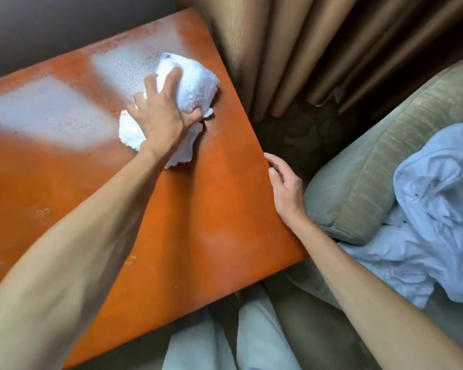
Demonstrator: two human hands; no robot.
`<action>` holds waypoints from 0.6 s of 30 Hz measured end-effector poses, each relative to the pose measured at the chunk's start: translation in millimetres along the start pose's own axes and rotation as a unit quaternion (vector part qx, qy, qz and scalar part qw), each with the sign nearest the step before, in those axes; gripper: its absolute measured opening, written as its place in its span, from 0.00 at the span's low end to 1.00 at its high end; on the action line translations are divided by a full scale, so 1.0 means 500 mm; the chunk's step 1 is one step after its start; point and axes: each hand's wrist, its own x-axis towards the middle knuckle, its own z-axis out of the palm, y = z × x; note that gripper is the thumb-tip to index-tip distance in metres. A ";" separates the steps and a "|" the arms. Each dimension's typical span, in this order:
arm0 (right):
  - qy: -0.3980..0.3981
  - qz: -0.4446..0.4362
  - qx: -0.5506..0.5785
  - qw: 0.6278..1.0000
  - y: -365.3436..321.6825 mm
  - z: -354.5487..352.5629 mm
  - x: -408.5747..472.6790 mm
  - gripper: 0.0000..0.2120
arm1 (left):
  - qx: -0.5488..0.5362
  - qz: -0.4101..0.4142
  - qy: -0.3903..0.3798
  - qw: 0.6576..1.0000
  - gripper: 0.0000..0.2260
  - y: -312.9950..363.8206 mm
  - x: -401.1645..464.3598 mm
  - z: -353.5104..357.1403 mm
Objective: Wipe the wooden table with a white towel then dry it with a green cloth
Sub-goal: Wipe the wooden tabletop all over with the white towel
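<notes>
Left hand (161, 121) clamps bunched white towel (195, 84) near wooden table's (198, 209) far-right corner; the loose wad may skip the wet patches (51, 110).

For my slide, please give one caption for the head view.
The left hand grips a white towel on the wooden table; the right hand rests on its edge.

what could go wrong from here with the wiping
The towel is bunched under the left hand, so each pass may cover a narrow strip and leave patches of the table unwiped.
It sits near the table's right edge, by the curtain; a wide sweep could flick drops onto the fabric.
The right hand rests on that edge, maybe in the towel's path.
</notes>
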 end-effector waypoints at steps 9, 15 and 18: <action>-0.024 0.142 0.251 0.957 -0.009 -0.021 0.004 0.17 | -0.073 0.226 -0.055 0.970 0.39 0.086 -0.334 0.027; -0.088 0.201 0.293 0.931 0.003 -0.048 0.000 0.25 | -0.105 0.219 -0.100 0.965 0.30 0.086 -0.531 0.031; -0.097 0.172 0.258 0.946 -0.002 -0.047 0.006 0.23 | -0.093 0.265 -0.136 0.950 0.41 0.065 -0.588 0.032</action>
